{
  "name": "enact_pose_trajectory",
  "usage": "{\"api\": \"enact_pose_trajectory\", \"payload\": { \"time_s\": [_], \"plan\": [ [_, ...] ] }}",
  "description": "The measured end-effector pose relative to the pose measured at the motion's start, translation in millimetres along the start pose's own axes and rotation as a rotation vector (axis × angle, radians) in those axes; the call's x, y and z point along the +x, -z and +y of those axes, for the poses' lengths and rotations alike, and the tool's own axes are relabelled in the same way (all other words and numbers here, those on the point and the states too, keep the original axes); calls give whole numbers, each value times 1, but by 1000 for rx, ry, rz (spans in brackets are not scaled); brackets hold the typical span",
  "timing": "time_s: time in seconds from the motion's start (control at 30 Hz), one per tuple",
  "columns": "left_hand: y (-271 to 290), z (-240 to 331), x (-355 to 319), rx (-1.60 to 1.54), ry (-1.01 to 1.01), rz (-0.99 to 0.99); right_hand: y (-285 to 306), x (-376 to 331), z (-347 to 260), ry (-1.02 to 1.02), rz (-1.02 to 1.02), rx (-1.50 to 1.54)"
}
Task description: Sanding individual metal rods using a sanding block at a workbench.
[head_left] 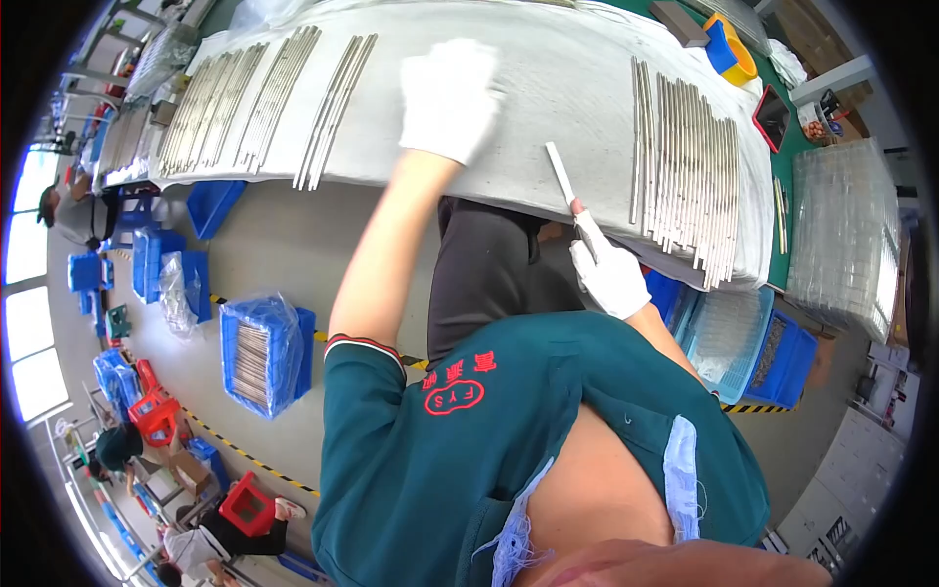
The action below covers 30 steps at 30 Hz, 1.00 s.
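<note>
Left hand [452, 103] outstretched over cloth [562, 93], blurred, can't tell grip; right hand [608, 276] nearer body, pinching pale strip [558, 171].

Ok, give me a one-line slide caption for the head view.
Metal rods flank a blurred, gloved left hand, while the gloved right hand holds a slim pale strip.

The wearer's dark green shirt [411, 470] bears a red oval emblem [455, 396] on the left chest, its outline enclosing a short run of red capital letters. Beside it, farther from the collar, runs a row of three larger red Chinese characters [456, 371], and both markings appear upside down from this view. On the floor, yellow-and-black striped tape [763, 408] forms a warning marking.
</note>
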<state>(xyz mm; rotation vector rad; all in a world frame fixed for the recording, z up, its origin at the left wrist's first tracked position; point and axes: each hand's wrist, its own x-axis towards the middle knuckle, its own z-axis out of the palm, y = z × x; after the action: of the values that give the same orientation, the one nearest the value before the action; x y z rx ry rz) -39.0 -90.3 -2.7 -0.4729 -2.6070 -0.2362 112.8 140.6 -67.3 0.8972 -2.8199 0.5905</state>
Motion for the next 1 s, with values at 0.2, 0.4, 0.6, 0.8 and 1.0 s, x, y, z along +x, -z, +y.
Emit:
{"api": "enact_pose_trajectory", "payload": {
  "time_s": [0.2, 0.4, 0.6, 0.8, 1.0],
  "plan": [
    [-15, -109, -50, 403, 443, -94, 18, 15, -13, -562, -217, 490],
    [4, -69, -27, 122, 428, -163, 16, 17, -15, -411, -246, 277],
    [-23, -86, -9, 160, 359, -283, 14, 15, -17, -379, -247, 243],
    [-2, -10, -37, -372, 323, -304, 13, 5, -7, -150, -76, -3],
    [42, 43, -98, -1206, 735, -779, 32, 0, -4, -254, -215, -82]
  ]
}}
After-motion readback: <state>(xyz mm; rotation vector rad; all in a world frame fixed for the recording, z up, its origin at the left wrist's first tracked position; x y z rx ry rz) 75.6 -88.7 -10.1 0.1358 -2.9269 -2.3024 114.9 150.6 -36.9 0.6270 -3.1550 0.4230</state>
